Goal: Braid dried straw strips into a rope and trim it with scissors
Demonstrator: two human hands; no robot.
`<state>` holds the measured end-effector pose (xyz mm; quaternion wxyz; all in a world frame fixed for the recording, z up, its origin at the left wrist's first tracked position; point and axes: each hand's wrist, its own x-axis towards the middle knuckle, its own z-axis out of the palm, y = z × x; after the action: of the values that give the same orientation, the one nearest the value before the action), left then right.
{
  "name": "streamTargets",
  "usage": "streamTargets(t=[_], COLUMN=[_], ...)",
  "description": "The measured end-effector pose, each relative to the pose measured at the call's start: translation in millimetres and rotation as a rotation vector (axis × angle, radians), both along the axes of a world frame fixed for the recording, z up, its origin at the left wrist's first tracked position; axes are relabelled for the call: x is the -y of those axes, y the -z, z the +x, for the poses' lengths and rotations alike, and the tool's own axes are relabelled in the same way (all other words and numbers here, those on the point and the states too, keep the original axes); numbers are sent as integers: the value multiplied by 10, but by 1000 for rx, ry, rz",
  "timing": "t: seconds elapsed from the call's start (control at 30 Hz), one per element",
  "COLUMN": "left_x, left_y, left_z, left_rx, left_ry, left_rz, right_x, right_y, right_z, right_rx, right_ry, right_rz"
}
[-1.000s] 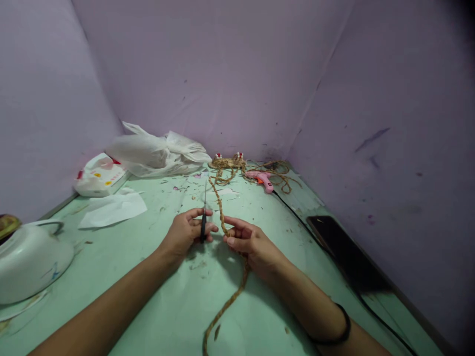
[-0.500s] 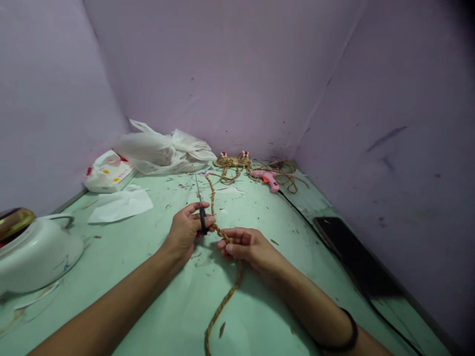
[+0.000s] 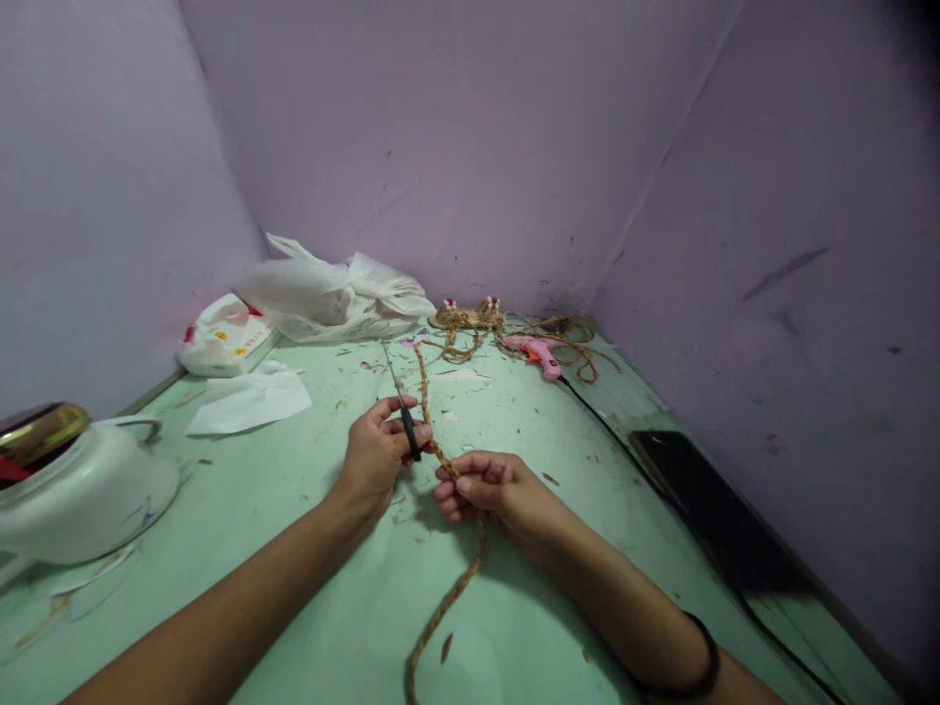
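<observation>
A brown braided rope (image 3: 444, 605) runs from the front of the green table up between both hands and on toward the back. My left hand (image 3: 383, 446) is closed round the black handles of a pair of scissors (image 3: 410, 433), whose thin blades point away and slightly left. Its thumb tip is beside the rope. My right hand (image 3: 501, 490) pinches the rope between thumb and fingers, just right of the left hand.
A pink glue gun (image 3: 540, 354) with a black cord lies before coiled rope (image 3: 462, 321). At right is a dark phone (image 3: 705, 499). A white bowl (image 3: 95, 499), tissue pack (image 3: 229, 338), paper (image 3: 250, 399) and plastic bag (image 3: 334, 294) are on the left.
The scissors have tilted a little more to the left at the tips. The whole view has shifted slightly, and both hands keep their hold.
</observation>
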<state>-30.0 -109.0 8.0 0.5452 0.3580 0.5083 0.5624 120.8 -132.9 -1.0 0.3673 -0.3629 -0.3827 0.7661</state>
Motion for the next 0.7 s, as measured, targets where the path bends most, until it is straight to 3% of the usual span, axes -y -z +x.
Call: streamTargets(t=[0.3,0.43,0.5,0.63,0.7], left_x=[-3,-28,-33,-22,-19], left_y=[26,-3,-43,-118,-127], left_z=[0,-61,-131,-276,-317], left_rx=[-58,-177,-414,-1125,-1352], left_ry=[27,179,272,375,423], left_rz=[57,66,155,575,710], right_x=[14,-5,-27,-80,-94], right_y=[-32,-36,-46,-84,-104], right_z=[-24,-10,14,77,100], right_rx=[145,132,109,30,5], right_ry=[160,220,275,337,344], right_rz=[84,40,3,-36,-18])
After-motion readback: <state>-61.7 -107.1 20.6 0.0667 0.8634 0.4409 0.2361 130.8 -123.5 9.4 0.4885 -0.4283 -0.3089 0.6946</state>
